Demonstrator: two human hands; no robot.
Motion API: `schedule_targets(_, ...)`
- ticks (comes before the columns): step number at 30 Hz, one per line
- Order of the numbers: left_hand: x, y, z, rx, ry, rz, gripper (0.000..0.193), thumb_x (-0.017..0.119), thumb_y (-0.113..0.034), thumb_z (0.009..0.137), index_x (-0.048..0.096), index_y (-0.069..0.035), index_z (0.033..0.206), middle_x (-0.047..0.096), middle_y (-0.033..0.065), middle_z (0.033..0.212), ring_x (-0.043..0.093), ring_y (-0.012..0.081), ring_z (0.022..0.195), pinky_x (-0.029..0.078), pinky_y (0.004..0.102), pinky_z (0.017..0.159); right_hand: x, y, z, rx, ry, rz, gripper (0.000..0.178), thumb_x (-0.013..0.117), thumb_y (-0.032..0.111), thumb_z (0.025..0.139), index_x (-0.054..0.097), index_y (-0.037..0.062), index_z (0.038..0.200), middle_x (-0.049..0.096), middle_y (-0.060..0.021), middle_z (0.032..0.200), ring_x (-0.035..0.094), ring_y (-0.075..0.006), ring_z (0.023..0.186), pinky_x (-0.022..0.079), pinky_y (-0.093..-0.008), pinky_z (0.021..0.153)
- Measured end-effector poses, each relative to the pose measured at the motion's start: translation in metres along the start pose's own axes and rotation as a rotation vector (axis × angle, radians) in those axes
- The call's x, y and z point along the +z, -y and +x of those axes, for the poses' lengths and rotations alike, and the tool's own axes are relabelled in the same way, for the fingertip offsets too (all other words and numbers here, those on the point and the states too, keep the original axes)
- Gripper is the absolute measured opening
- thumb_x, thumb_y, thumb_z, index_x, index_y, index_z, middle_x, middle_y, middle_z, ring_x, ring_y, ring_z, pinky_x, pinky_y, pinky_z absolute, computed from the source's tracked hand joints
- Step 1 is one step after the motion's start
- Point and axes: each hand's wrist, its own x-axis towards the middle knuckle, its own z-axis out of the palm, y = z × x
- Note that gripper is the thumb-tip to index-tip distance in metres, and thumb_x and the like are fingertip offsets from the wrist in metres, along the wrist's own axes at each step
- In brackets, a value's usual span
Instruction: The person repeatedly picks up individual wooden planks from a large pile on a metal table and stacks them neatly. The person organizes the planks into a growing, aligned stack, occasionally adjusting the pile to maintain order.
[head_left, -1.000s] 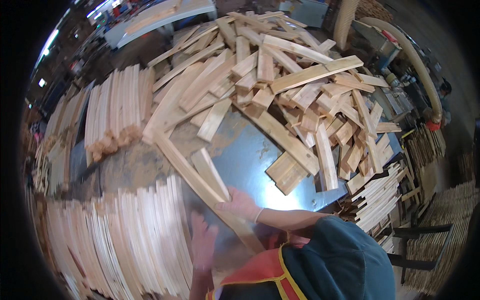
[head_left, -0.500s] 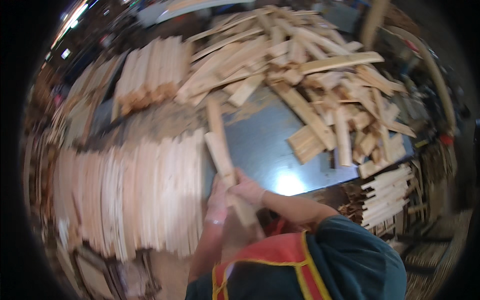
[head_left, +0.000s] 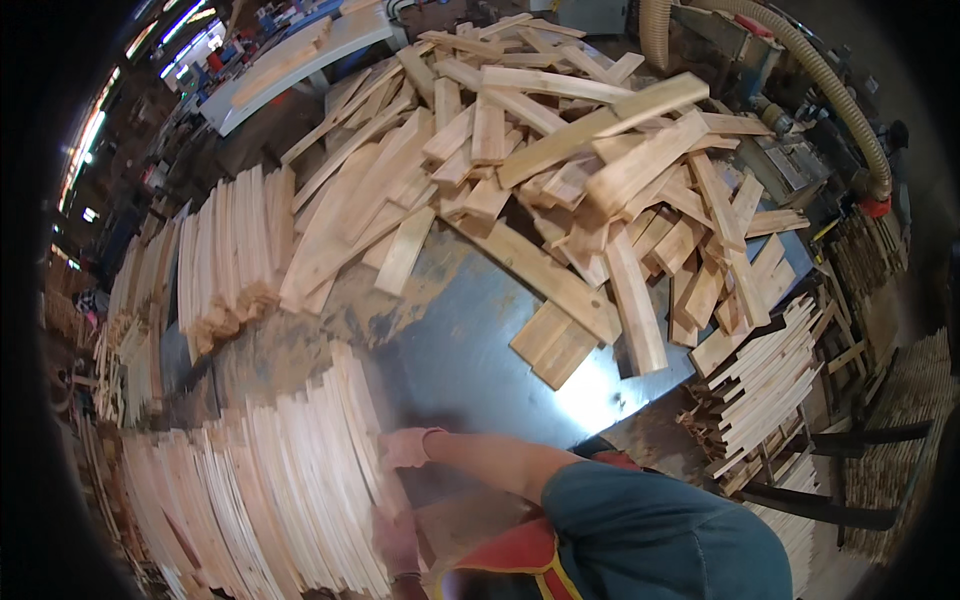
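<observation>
Two pale wooden boards were in my hands a moment before; now a pale wooden board (head_left: 362, 405) stands at the right end of a long row of boards (head_left: 250, 500) on the left. My right hand (head_left: 408, 448), in a pinkish glove, grips this end board along its upper right side. Closer to my body, my left hand (head_left: 396, 540) is closed on the same board's lower part, slightly blurred. The fingertips of both hands are partly hidden by the board.
A heap of loose wooden pieces (head_left: 585, 125) covers the far side of the metal table (head_left: 470, 345). Another row of upright boards (head_left: 225, 250) stands at the far left. Stacked strips (head_left: 770, 375) lie off the right edge; a ribbed hose (head_left: 860, 120) hangs behind.
Both hands have moved left with the wood, from the table's front to the row's right end. The view has shifted, and the boards held crossed have come against the row.
</observation>
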Motion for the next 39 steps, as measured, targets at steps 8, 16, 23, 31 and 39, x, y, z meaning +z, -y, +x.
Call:
schedule_targets(8, -0.017, -0.072, 0.013, 0.153, -0.421, 0.315, 0.085, 0.079, -0.025, 0.08, 0.043, -0.004, 0.154, 0.055, 0.0234, 0.141, 0.053, 0.0436, 0.13, 0.043, 0.0492, 0.111, -0.241, 0.0, -0.298, -0.174, -0.005, 0.92, 0.063, 0.063, 0.022, 0.103, 0.044, -0.003, 0.157, 0.068, -0.0117, 0.134, 0.065, -0.0176, 0.108, 0.051, -0.0277, 0.096)
schedule_targets(16, -0.043, -0.416, -0.007, 0.941, 0.192, -0.386, 0.075, 0.079, -0.035, 0.086, 0.054, -0.002, 0.148, 0.06, 0.024, 0.142, 0.056, 0.0393, 0.134, 0.043, 0.0461, 0.114, -0.459, -0.131, -0.465, 0.0, -1.689, 0.783, 0.025, 0.069, 0.023, 0.097, 0.07, 0.0038, 0.113, 0.068, -0.0017, 0.092, 0.061, -0.0136, 0.078, 0.051, -0.0282, 0.073)
schedule_targets(23, 0.059, -0.477, -0.059, 0.941, 0.885, -0.255, 0.068, 0.073, -0.044, 0.089, 0.061, -0.005, 0.143, 0.069, 0.0209, 0.132, 0.066, 0.036, 0.122, 0.049, 0.0433, 0.106, -0.405, -0.145, -0.397, -0.049, -1.448, 1.212, 0.055, 0.073, 0.014, 0.095, 0.054, 0.0027, 0.146, 0.069, -0.0069, 0.116, 0.067, -0.0204, 0.095, 0.06, -0.0384, 0.082)
schedule_targets(31, 0.024, -0.359, -0.067, 0.665, 0.923, -0.616, 0.043, 0.075, -0.026, 0.092, 0.069, 0.0, 0.127, 0.073, 0.0101, 0.107, 0.068, 0.0172, 0.095, 0.055, 0.0339, 0.086, -0.327, -0.067, -0.332, -0.266, -1.092, 1.366, 0.048, 0.069, 0.003, 0.096, 0.055, -0.0025, 0.141, 0.068, -0.0164, 0.13, 0.071, -0.0292, 0.11, 0.057, -0.0397, 0.103)
schedule_targets(39, -0.019, -0.228, -0.051, 0.565, 0.424, -0.956, 0.041, 0.07, -0.027, 0.093, 0.071, -0.001, 0.125, 0.075, 0.0096, 0.104, 0.071, 0.0193, 0.096, 0.055, 0.0343, 0.087, -0.248, -0.004, -0.225, -0.215, -0.98, 1.339, 0.041, 0.065, 0.008, 0.102, 0.055, 0.0002, 0.141, 0.07, -0.0114, 0.126, 0.069, -0.0236, 0.117, 0.057, -0.0383, 0.105)
